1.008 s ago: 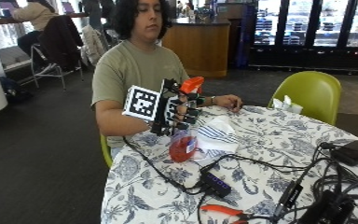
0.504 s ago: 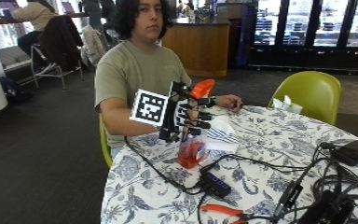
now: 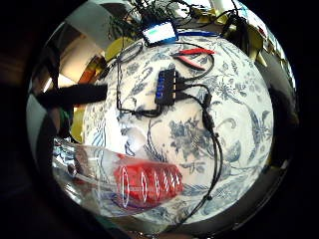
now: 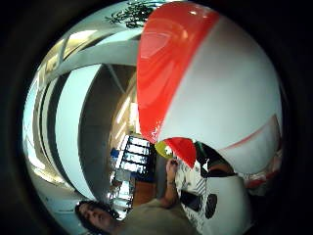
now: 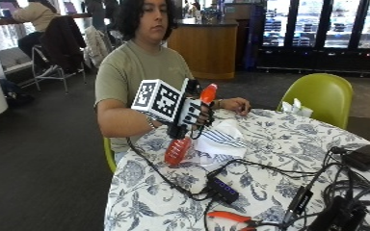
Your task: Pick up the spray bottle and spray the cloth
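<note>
We see a person seated at a round table [image 5: 287, 159] covered in a blue floral print. Their gloved right hand [image 5: 194, 113] is raised above the table edge, its fingers curled around the neck of a spray bottle [image 5: 178, 150]. The bottle's orange-red trigger head sticks up above the hand, and its body, red toward the bottom, hangs below it, clear of the tabletop. Just beside the bottle, a white cloth [image 5: 220, 140] with dark stripes lies flat on the table. The bare hand [image 5: 235, 104] rests on the table beyond the cloth.
</note>
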A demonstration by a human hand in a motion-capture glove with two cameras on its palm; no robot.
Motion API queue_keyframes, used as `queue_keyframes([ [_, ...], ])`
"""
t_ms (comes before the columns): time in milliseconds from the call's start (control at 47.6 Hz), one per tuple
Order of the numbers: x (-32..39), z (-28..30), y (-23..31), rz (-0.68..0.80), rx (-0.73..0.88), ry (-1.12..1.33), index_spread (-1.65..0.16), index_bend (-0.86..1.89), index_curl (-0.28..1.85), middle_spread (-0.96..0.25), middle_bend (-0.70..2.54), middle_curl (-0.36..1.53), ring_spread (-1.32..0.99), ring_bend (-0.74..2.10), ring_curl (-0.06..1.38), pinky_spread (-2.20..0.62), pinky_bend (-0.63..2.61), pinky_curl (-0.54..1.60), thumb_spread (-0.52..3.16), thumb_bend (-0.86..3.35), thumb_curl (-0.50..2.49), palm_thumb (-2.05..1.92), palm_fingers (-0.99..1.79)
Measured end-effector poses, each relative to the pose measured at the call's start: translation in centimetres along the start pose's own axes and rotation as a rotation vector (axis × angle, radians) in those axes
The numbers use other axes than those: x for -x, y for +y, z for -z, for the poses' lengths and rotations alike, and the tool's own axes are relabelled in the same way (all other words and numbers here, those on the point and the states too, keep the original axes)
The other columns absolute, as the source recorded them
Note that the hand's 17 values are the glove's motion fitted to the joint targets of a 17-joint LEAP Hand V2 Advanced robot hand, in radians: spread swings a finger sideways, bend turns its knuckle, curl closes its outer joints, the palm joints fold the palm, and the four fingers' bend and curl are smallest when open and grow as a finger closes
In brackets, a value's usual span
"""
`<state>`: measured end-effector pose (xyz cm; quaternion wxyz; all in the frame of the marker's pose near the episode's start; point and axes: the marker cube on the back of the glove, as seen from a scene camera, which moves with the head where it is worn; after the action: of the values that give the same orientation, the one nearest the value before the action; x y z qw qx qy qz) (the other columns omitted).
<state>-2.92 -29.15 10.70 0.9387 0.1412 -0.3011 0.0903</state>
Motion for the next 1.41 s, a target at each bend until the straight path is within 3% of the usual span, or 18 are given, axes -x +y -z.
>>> queue_keyframes([
  [231, 3.7, 3.4, 1.6, 0.113, -0.065, 0.137, -0.27, 0.21, 0.39, -0.18, 0.38, 0.48, -0.20, 0.61, 0.44, -0.29, 0.53, 0.44, 0.61, -0.01, 0.50, 0.98, 1.36],
  [399, 6.9, 5.5, 1.1, 0.224, -0.081, 0.459, -0.28, 0.28, 0.45, -0.20, 0.44, 0.51, -0.20, 0.60, 0.45, -0.29, 0.49, 0.43, 0.42, -0.02, 0.57, 1.04, 1.35],
  [588, 8.1, 3.9, 0.6, 0.349, -0.010, 0.869, -0.27, 0.29, 0.49, -0.21, 0.47, 0.52, -0.21, 0.61, 0.46, -0.29, 0.49, 0.44, 0.32, -0.03, 0.62, 1.04, 1.34],
  [735, 7.2, 0.3, 1.7, 0.393, 0.159, 1.013, -0.27, 0.30, 0.51, -0.22, 0.49, 0.53, -0.21, 0.61, 0.47, -0.30, 0.49, 0.44, 0.28, -0.03, 0.65, 1.04, 1.34],
  [1050, 3.4, -8.2, 6.1, 0.331, 0.667, 1.447, -0.28, 0.30, 0.55, -0.22, 0.50, 0.54, -0.22, 0.61, 0.48, -0.30, 0.48, 0.44, 0.23, -0.03, 0.69, 1.04, 1.34],
  [1407, 3.2, -9.7, 6.4, 0.308, 0.748, 1.623, -0.28, 0.30, 0.57, -0.22, 0.52, 0.54, -0.22, 0.61, 0.48, -0.30, 0.47, 0.44, 0.21, -0.03, 0.72, 1.03, 1.34],
])
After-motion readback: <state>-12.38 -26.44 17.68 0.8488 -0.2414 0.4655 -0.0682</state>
